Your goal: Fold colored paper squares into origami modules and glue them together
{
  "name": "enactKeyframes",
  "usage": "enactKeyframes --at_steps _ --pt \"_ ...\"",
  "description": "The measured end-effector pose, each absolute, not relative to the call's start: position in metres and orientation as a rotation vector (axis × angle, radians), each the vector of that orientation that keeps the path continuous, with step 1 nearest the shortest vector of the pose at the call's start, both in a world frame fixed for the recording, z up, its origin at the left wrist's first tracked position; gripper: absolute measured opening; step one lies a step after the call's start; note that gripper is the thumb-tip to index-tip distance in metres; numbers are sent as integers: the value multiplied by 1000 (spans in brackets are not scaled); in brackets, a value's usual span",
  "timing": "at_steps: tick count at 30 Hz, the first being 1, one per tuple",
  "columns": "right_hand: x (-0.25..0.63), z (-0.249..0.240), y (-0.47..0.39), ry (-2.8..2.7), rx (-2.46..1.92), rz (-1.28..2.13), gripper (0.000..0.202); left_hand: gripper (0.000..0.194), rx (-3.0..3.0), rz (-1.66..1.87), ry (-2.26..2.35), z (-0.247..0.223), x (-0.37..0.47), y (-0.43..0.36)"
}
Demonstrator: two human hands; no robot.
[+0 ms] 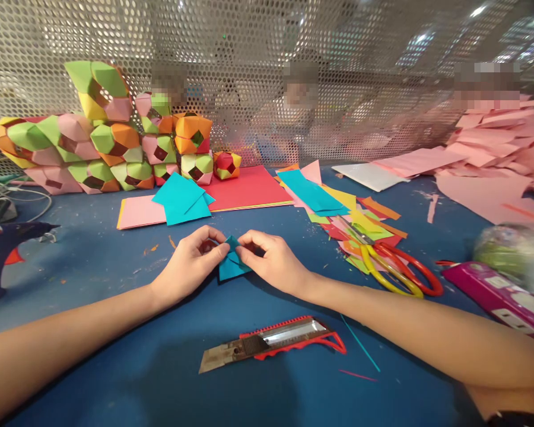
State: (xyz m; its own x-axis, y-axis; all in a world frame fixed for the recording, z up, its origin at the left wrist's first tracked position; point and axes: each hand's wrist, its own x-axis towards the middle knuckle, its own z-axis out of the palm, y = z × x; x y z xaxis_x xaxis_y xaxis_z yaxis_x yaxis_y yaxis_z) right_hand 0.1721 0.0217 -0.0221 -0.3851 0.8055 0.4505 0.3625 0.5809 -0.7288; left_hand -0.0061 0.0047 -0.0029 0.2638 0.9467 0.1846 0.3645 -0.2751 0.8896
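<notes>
Blue tabletop (98, 255): cutter (285, 339) before held paper (230, 271), scissors (366, 254) right.

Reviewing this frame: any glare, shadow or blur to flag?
Head view: white glare on the utility knife; head view: a broad shadow darkens the near blue table; head view: the plastic-wrapped green item at right is smeared; head view: folded turquoise paper between left hand and right hand looks fairly sharp.

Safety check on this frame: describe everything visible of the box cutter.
The box cutter has a red frame with a ridged upper edge, a shiny metallic-looking body and a dark ridged part. Its brownish blade is out, pointing left. It lies on the blue table, nearer the camera than the left hand and right hand; neither touches it.
</notes>
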Motion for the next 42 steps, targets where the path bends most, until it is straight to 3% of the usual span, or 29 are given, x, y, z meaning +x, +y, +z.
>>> enactKeyframes --at_steps 7,13,22,42 --pt "173 -22 19 -2033 -850 547 7 8 1924 938 1192 -10 -5 7" --pt "172 -19 18 -2048 -891 623 4 7 1951 968 1297 -7 -7 7" --pt "173 -24 19 -2107 -830 363 16 10 1990 952 1187 -13 -7 7" --pt "173 -25 19 -2130 -742 330 8 6 1996 924 1169 -18 -8 12"
